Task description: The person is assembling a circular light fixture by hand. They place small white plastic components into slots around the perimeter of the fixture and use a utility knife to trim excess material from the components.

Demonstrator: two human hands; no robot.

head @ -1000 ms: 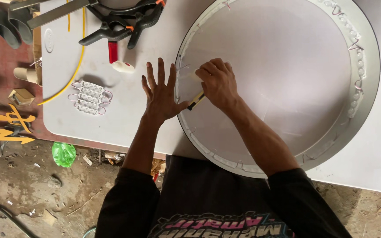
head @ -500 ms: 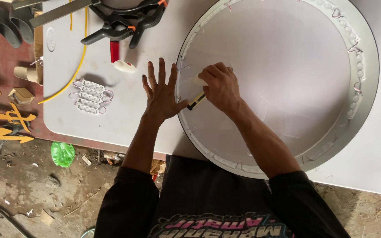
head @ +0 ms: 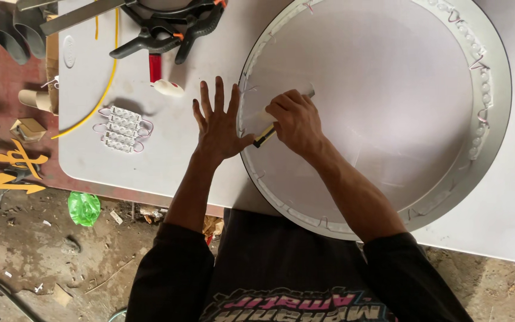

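My left hand (head: 219, 128) lies flat on the white surface (head: 168, 161) near the middle of the frame, fingers spread wide apart and gripping nothing, its thumb edge touching the left rim of the big round panel (head: 365, 89). My right hand (head: 293, 119) sits just beside it, inside that rim, its grip closed around a small yellow-and-black tool (head: 264, 137) whose end pokes out from under my palm toward the left hand. A pale strip or blade (head: 305, 92) shows just above my knuckles; I cannot tell exactly what it is.

The round panel fills the upper right of the frame, its pale face ringed by a grey border with a line of small clear modules (head: 484, 89) along the right side.

To the left of my hands, on the surface, lies a little cluster of wired white modules (head: 120, 129). Above it, a yellow cable (head: 105, 89) curves toward the upper left, and black spring clamps (head: 168, 27) with orange tips rest at the top edge, a red-handled piece (head: 155, 67) just below them. A crumpled green bag (head: 83, 207) lies on the dirt floor at lower left.
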